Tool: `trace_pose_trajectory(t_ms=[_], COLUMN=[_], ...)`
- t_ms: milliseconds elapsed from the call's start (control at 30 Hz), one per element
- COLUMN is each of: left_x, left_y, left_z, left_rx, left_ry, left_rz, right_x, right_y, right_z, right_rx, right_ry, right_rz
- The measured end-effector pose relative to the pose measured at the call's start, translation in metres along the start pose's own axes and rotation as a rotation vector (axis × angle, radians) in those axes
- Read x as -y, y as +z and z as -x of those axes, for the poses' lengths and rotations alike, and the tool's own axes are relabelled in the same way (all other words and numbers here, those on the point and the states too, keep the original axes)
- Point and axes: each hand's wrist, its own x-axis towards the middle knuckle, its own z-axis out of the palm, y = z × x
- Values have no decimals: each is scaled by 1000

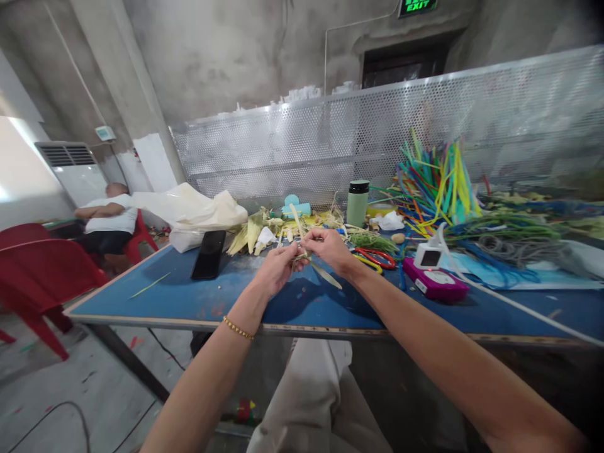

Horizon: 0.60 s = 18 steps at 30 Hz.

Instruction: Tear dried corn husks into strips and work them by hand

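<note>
Blue table (155,302), cluttered before perforated metal screen (425,119). Left hand (276,267) and right hand (330,248) both pinching one pale, narrow leaf strip (325,274). One phone (208,254), one green flask (357,203), one pair of scissors (375,258).

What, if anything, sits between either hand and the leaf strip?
Nothing visible. The left hand and right hand both pinch the pale leaf strip directly, above the blue table.

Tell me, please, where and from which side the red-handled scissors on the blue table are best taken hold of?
Take the red-handled scissors by the handle loops, coming from above on the near side. They lie flat on the blue table just right of the right hand, with clutter crowding behind them. The blades are hard to make out, so the loops likely offer the safest grip.
</note>
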Motion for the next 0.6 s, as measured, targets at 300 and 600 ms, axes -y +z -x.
trace_pose_trajectory(t_ms=[300,600], left_x=[3,5], left_y=[-2,-1], left_z=[-1,-1], left_rx=[-28,-44], left_ry=[44,45], left_rz=[-122,-134], right_x=[1,0], right_y=[3,3], right_z=[1,3], right_rx=[-10,1], right_ry=[-11,-31], right_rz=[21,46])
